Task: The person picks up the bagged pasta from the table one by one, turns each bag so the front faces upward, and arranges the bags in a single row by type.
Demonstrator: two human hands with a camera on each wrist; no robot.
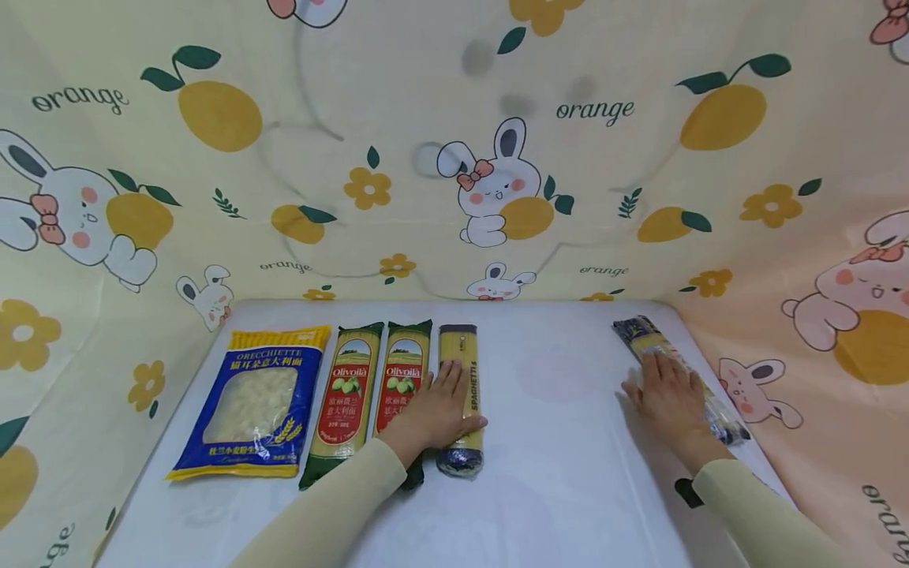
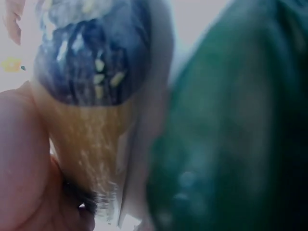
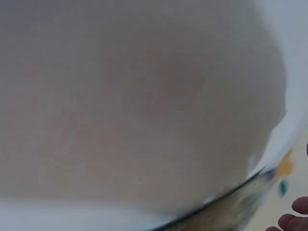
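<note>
In the head view, a spaghetti pack with dark ends lies upright in line with the row. My left hand spans it, thumb at its right edge and fingers over its top and left side. The left wrist view shows the thumb along the side of this pack. Over to the right, another long pasta pack with dark ends lies slanted. My right hand rests over its middle, fingers extended and thumb spread away from it. The hand hides part of that pack.
Left of the spaghetti stand two green-ended Olivoilà pasta packs, side by side. A blue and yellow orecchiette bag lies at the far left. Everything is on a white table, with patterned cloth around it.
</note>
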